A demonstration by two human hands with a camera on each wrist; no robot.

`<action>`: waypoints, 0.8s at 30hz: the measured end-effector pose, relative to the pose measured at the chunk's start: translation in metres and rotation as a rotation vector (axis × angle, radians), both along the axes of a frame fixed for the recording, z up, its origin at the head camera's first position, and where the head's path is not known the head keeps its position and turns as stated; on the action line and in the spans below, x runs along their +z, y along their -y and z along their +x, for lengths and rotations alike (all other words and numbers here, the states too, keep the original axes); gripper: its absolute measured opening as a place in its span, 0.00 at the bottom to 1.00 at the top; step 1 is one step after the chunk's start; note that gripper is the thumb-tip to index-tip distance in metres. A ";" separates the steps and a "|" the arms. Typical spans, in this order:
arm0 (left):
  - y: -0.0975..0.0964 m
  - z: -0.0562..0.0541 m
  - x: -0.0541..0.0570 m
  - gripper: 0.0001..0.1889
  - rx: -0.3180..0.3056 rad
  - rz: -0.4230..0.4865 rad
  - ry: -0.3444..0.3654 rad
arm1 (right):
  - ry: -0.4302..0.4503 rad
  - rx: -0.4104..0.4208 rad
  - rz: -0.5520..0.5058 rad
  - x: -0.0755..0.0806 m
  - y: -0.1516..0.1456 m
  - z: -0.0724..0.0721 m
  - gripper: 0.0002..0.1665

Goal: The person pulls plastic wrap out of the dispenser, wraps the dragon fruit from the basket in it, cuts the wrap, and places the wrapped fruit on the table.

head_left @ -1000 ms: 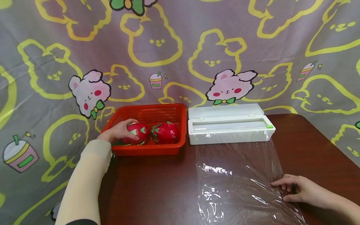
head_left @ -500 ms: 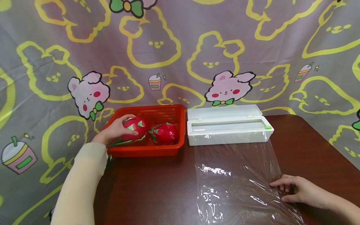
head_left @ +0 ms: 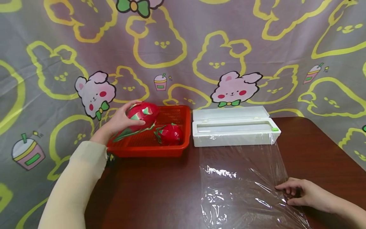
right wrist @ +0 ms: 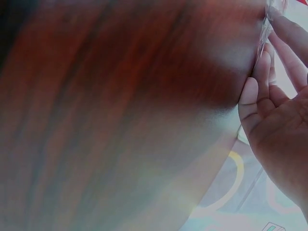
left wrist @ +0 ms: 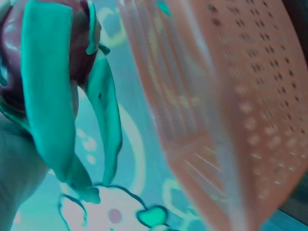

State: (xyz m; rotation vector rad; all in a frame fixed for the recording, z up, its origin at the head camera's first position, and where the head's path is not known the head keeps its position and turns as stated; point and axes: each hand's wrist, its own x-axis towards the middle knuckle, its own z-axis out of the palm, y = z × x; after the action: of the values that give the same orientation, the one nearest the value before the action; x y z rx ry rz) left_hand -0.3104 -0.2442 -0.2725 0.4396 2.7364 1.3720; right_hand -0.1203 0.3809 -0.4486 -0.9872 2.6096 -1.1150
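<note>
In the head view my left hand grips a dragon fruit, red with long green scales, raised above the red basket. The left wrist view shows the fruit's green scales hanging down beside the basket's perforated wall. A second dragon fruit lies inside the basket. My right hand rests at the right edge of a sheet of plastic wrap, index finger extended over it and thumb apart. In the right wrist view, my fingertips touch the film's edge close to the table.
A white wrap dispenser box, lid raised, stands right of the basket; the film runs from it toward the front. A green slider sits at its right end. Behind the brown table hangs a cartoon-printed curtain.
My left hand has lifted the dragon fruit up from the basket, tilting its green scales downward. The right hand and the plastic wrap stay in place.
</note>
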 end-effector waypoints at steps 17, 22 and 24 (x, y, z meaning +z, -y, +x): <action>-0.087 0.041 0.023 0.43 -0.118 0.051 -0.070 | -0.014 0.004 0.013 0.002 0.001 0.003 0.25; -0.111 0.052 0.025 0.44 -0.202 0.052 -0.111 | 0.009 -0.009 0.033 0.004 0.001 0.001 0.25; -0.119 0.056 0.024 0.44 -0.246 0.062 -0.107 | 0.020 -0.014 0.040 0.005 0.001 0.001 0.24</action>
State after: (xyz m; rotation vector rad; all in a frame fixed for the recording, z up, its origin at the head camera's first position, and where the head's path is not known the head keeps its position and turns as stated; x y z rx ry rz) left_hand -0.2542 -0.1248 -0.2482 0.8452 2.6133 1.4086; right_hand -0.1189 0.3796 -0.4432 -0.9466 2.6160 -1.0658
